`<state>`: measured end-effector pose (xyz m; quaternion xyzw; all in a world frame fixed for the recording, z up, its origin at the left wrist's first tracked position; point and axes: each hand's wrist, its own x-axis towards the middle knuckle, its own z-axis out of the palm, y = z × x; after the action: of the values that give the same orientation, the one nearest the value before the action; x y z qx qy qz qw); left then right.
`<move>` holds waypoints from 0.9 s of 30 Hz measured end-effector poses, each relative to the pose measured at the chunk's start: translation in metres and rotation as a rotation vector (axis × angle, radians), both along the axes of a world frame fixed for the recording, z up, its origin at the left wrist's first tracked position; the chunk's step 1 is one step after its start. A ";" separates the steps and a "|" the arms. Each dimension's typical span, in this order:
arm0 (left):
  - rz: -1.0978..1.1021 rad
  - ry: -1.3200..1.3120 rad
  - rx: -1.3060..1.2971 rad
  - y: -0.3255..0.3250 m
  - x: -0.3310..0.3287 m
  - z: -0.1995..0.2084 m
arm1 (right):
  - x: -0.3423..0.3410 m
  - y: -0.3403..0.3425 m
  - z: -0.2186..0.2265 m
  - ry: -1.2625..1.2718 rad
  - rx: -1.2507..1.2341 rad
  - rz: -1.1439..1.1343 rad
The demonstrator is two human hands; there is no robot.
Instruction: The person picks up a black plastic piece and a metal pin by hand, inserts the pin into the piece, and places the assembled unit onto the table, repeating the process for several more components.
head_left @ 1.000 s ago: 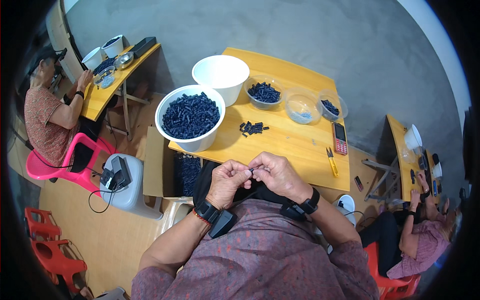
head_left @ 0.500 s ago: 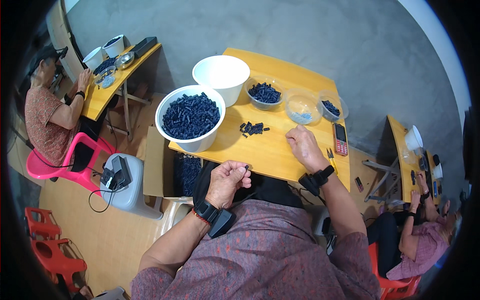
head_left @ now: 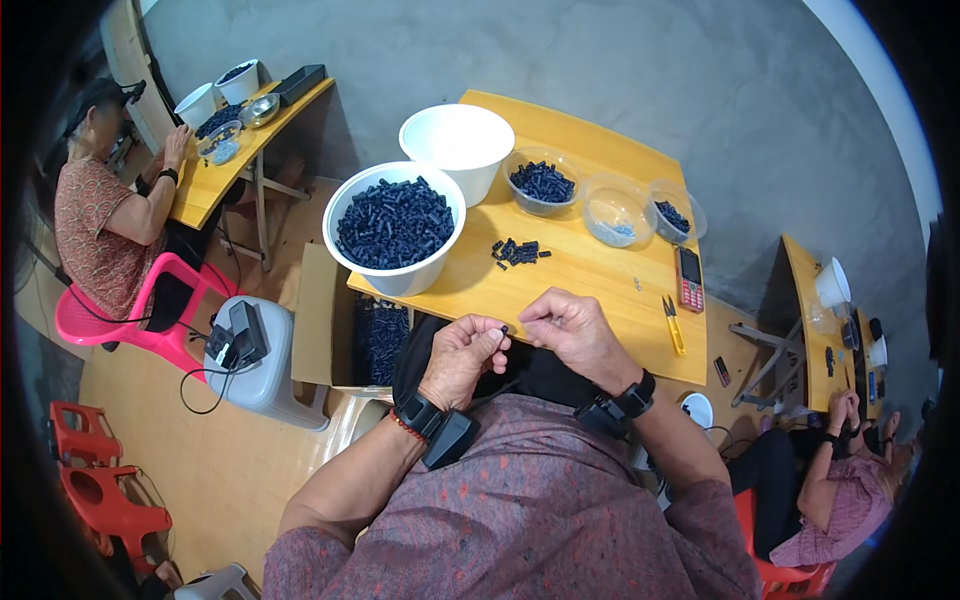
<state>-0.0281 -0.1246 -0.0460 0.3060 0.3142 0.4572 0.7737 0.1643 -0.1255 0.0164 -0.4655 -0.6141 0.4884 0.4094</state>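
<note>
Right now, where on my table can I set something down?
The table is bare between the loose dark pieces and red phone, barring tiny bits, and behind the middle clear bowl. White buckets crowd the left, yellow snips the right edge.

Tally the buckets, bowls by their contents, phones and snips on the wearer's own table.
White buckets: 2
Clear bowls with dark pieces: 2
Clear bowl with pale-blue bits: 1
Phone: 1
Yellow snips: 1
Total: 7

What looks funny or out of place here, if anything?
Nothing looks broken. Some short dark pieces lie loose on the yellow table, outside the filled white tub. A small phone-like thing seems to lie on the floor, right of the table, an odd spot for it.
</note>
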 end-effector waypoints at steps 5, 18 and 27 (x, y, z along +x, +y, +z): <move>-0.009 0.004 0.026 0.000 0.001 0.004 | -0.010 0.002 -0.006 0.031 0.014 -0.005; 0.027 0.106 0.104 0.001 0.000 0.003 | -0.016 0.004 0.014 -0.259 0.215 0.038; 0.100 0.269 0.248 0.000 0.003 0.012 | -0.015 0.011 0.021 -0.527 0.538 0.182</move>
<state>-0.0255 -0.1242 -0.0343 0.4415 0.3705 0.4852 0.6575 0.1493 -0.1147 0.0379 -0.3943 -0.8433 0.2079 0.3002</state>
